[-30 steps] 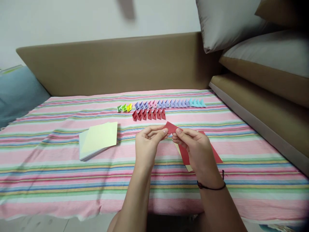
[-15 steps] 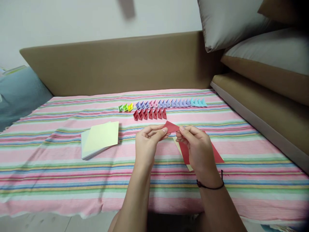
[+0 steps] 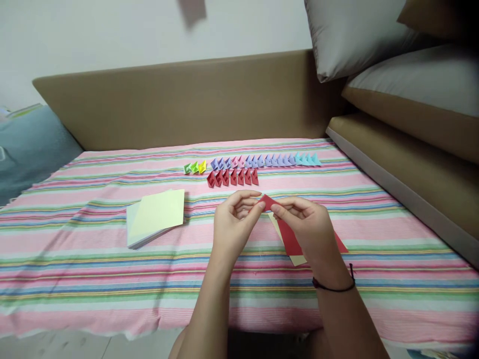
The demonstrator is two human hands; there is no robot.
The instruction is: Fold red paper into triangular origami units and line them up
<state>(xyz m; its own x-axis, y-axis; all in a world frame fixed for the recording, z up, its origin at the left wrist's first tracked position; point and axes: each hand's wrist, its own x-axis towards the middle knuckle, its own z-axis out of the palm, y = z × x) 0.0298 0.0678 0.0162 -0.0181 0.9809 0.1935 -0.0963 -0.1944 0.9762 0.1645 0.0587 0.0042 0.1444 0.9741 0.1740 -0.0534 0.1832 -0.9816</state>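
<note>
Between both hands is a small piece of folded red paper [image 3: 267,202], held up above the striped cloth. My left hand [image 3: 236,214] pinches its left side between thumb and fingers. With thumb on top, my right hand [image 3: 305,222] grips the right side; a dark cord bracelet is on that wrist. Beneath the right hand lie flat sheets of red paper [image 3: 290,239], with a pale yellow sheet [image 3: 298,260] partly showing under them. Beyond the hands stands a short row of folded red paper boats [image 3: 233,177].
Behind the red row runs a longer row of paper boats [image 3: 275,160] in purple, pink and blue, with green and yellow ones [image 3: 195,167] at its left. A paper stack [image 3: 159,214] lies left. Cushions [image 3: 407,89] pile up right; a brown backrest [image 3: 187,102] closes the rear.
My hands have come closer together on the red paper, and less of it shows. The right thumb has moved left across it. The boats and stacks stay in place.
</note>
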